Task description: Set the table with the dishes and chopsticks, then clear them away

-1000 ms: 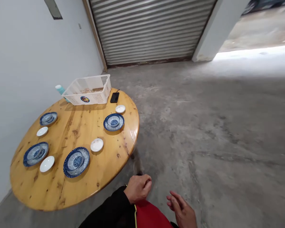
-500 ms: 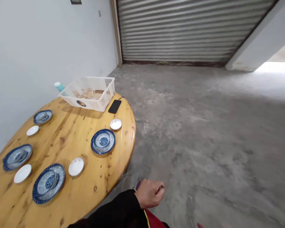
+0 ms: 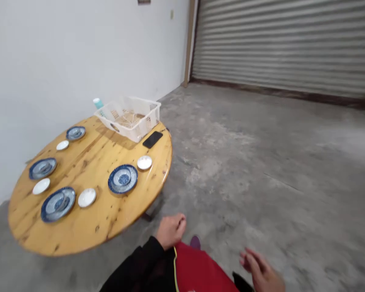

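Observation:
My left hand [image 3: 170,230] hangs low beside the round wooden table [image 3: 100,221], its fingers curled into a loose fist with nothing seen in them. It is off the table's near right edge, apart from the wood. My right hand [image 3: 261,269] is at the bottom right over the concrete floor, blurred, with its fingers stretched out and nothing in it. Nearest my left hand on the table is a blue patterned plate with a small bowl [image 3: 122,178] and a white saucer [image 3: 144,162].
The table also carries more blue plates [image 3: 57,203], several white saucers [image 3: 86,197], a white plastic basket [image 3: 130,117], a black phone [image 3: 152,139] and a teal bottle [image 3: 97,104]. A white wall stands left, a metal roller shutter [image 3: 286,44] at the back.
The view has swung left and pulled back, so the table looks smaller and farther. My left hand stays curled low; my right hand has come back into view at the bottom right.

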{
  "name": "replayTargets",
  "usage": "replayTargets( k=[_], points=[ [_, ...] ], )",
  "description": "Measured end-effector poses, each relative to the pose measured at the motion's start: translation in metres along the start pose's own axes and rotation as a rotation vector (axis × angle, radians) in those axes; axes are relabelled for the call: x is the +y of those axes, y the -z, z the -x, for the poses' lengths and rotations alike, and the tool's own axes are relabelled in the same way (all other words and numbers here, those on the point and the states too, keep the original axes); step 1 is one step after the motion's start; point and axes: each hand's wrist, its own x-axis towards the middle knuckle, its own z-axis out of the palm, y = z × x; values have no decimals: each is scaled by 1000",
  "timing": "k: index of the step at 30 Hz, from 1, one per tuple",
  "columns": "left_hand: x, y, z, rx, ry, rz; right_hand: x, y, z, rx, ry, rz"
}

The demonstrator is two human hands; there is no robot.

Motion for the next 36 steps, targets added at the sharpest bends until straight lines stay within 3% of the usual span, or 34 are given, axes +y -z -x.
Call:
replayTargets(
  k=[4,7,12,18,21,25,28,30,33,36],
  points=[
    [29,-14,-12,58,106,95,-23,46,-74,53,91,47],
    [42,-24,-15,50,162,113,-32,48,-114,-1,132,43],
    [42,-23,-21,112,327,145,-50,-3,-140,-254,144,-18],
    [18,2,-56,227,415,243,-90,-72,-145,-558,198,5],
    [0,19,-83,259,395,282,-112,-89,-162,-592,207,27],
    [-27,43,-121,298,331,280,-150,-109,-197,-492,238,22],
    [-42,60,-145,324,304,258,-200,-126,-222,-458,330,39],
    [-48,69,-156,345,302,273,-247,-136,-236,-462,422,87],
    [-56,76,-166,408,318,279,-338,-150,-251,-453,605,197],
    [-68,76,-166,507,345,241,-440,-170,-260,-416,881,237]
  ],
)
